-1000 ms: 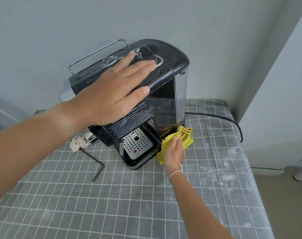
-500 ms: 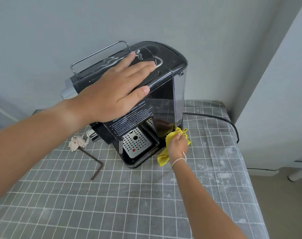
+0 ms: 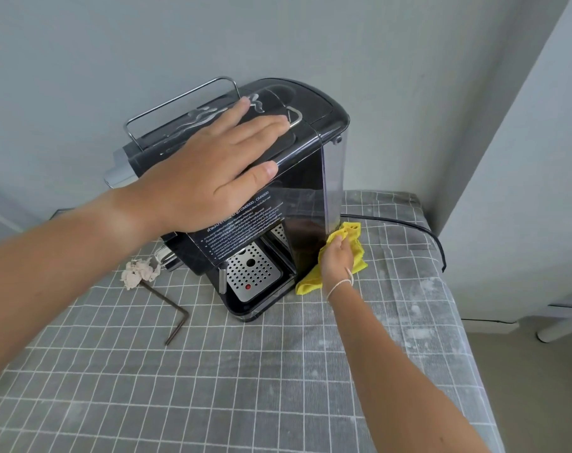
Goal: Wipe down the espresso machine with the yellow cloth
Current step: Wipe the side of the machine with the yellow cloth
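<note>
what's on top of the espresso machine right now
The left hand rests flat on the espresso machine, fingers straight, beside a chrome rail. The lid surface under the palm is covered.

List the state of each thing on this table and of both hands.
espresso machine: upright, steadied from above
yellow cloth: bunched, pressed against the machine's lower side
left hand: flat on the machine's top
right hand: grips the cloth
drip tray: seated in the base
bent metal rod: lying flat
crumpled tissue: lying loose

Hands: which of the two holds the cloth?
The right hand presses the yellow cloth against the machine's lower side. The left hand lies flat on its top, holding nothing.
</note>
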`<state>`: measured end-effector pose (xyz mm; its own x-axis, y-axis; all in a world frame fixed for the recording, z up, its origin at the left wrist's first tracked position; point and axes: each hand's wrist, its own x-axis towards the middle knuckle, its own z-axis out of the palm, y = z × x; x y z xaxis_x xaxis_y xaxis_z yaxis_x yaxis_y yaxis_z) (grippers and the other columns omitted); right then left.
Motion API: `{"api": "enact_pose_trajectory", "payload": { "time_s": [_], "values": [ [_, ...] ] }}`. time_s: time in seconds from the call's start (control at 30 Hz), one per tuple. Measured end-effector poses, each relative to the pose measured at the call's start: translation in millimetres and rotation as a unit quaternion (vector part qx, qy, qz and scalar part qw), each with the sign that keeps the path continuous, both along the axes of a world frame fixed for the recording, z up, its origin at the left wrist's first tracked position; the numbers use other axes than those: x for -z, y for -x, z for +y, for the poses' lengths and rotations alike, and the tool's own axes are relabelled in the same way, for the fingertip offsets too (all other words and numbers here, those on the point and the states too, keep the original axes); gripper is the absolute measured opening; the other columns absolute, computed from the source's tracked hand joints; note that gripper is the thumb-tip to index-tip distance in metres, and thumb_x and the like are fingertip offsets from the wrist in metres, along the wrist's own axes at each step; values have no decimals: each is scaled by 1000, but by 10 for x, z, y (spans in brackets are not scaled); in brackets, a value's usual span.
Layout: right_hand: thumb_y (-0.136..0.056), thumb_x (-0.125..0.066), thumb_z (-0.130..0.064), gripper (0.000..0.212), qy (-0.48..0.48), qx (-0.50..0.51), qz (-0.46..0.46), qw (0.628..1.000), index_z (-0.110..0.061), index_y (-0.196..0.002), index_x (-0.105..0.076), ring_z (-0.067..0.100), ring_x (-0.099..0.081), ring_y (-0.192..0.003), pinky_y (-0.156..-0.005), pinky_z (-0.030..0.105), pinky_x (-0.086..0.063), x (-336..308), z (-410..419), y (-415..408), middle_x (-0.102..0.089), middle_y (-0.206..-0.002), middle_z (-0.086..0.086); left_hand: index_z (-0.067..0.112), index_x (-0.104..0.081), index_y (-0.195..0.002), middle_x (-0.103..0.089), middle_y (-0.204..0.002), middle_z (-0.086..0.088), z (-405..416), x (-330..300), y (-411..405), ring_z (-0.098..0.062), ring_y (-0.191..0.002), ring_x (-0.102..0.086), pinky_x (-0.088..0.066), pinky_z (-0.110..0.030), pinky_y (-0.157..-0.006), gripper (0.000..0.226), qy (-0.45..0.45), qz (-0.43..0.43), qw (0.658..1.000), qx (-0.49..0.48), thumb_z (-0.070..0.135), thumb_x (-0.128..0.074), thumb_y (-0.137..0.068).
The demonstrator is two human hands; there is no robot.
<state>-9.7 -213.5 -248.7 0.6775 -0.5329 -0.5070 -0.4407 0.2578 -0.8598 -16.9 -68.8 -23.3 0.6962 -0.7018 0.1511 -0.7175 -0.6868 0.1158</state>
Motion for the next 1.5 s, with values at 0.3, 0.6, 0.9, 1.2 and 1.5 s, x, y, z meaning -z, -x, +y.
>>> {"api": "enact_pose_trajectory", "payload": {
  "time_s": [0.3,0.6,0.9,1.2,1.5],
  "values": [
    [-102,-25,-31,47,-50,0,-4,999,-16,-146,-28,29,-27,-140,-113,40,-23,97,226,298,-28,-153,5,25,-19,-148,-21,-154,15,-20,-8,9,-7,-143,3,-8,-29,-111,57,-1,8,1000,-3,43,-23,-94],
    [-102,-25,-19,51,0,43,-179,983,-15,-149,-4,12,-8,-145,-118,24,-9,-137,697,321,-4,-158,-1,27,-20,-147,-22,-153,18,-27,-30,17,-10,-145,4,-10,-37,-114,55,13,28,999,-10,41,-23,-94],
    [-100,-25,-14,46,195,23,-418,887,-16,-142,-6,13,0,-145,-119,25,0,-1011,736,231,-4,-152,-3,27,-22,-147,-23,-149,21,-16,-23,4,-1,-139,6,-5,-25,-111,54,42,47,998,-7,41,-21,-95],
    [-96,-22,-31,50,153,-53,-416,895,-23,-143,-7,2,5,-144,-115,12,1,-809,942,522,2,-150,-22,27,-21,-147,-18,-142,29,-16,-25,-4,-1,-140,6,-4,-25,-111,54,46,55,997,-8,41,-21,-94],
    [-100,-24,-16,47,121,43,-402,907,-16,-145,-8,7,1,-144,-120,28,-1,-1167,743,201,-3,-151,-9,28,-21,-147,-18,-143,29,-1,-3,-28,-6,-144,5,-4,-24,-112,55,42,47,998,-3,46,-19,-94]
  ]
}}
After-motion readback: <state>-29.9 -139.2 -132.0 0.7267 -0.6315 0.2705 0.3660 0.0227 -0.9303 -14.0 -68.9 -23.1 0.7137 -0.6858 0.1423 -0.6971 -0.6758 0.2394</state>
